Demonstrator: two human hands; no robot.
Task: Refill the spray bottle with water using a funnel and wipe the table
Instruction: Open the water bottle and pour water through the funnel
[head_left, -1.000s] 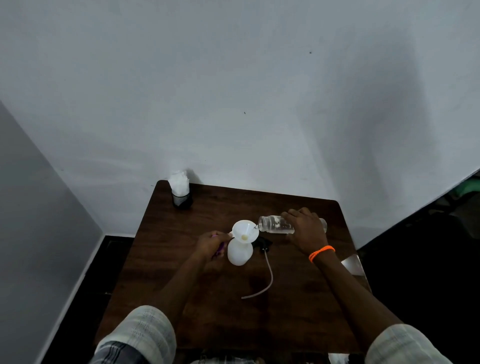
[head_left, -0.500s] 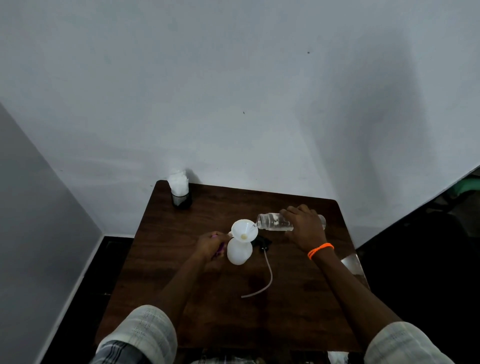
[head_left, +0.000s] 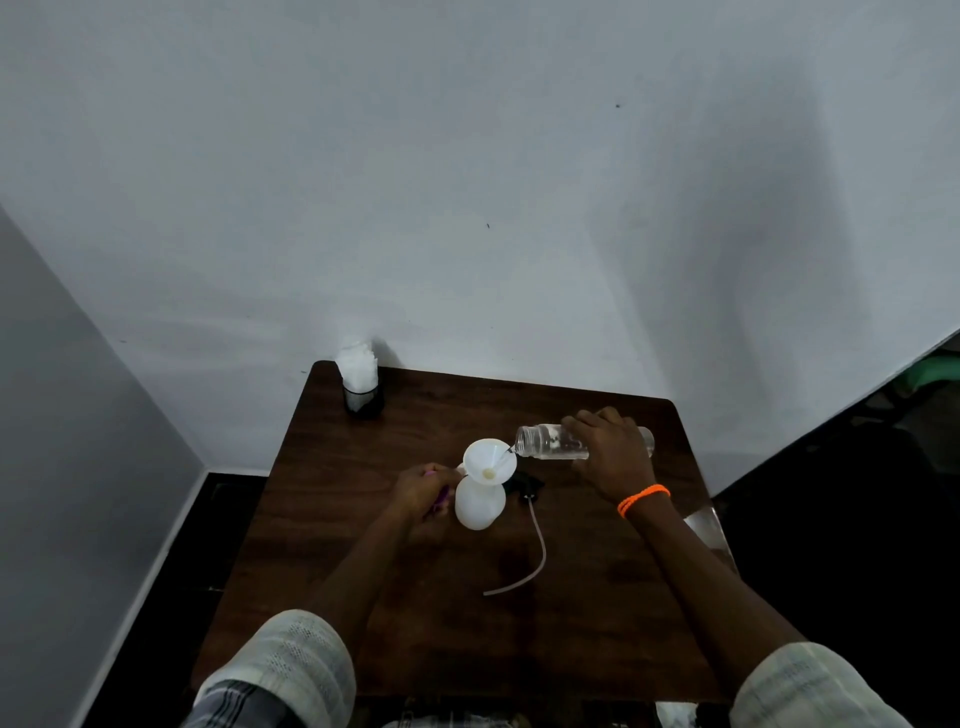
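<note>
I see the right hand (head_left: 613, 452) wrapped around a clear bottle (head_left: 550, 441) tipped nearly flat, its mouth over the funnel (head_left: 488, 460) so water runs in. The left hand (head_left: 423, 491) steadies the white spray bottle (head_left: 478, 504) just beside it on the table (head_left: 363, 545); I cannot tell its exact grip. The 1 sprayer head (head_left: 524, 486) lies between the hands, its tube trailing.

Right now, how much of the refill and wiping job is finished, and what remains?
Done: the spray head with its tube lies off on the table, and the funnel sits in the white spray bottle.
In hand: the right hand tips the clear bottle into the funnel; the left hand is beside the spray bottle.
Left: finish pouring, remove the funnel, refit the spray head, wipe the table.
</note>
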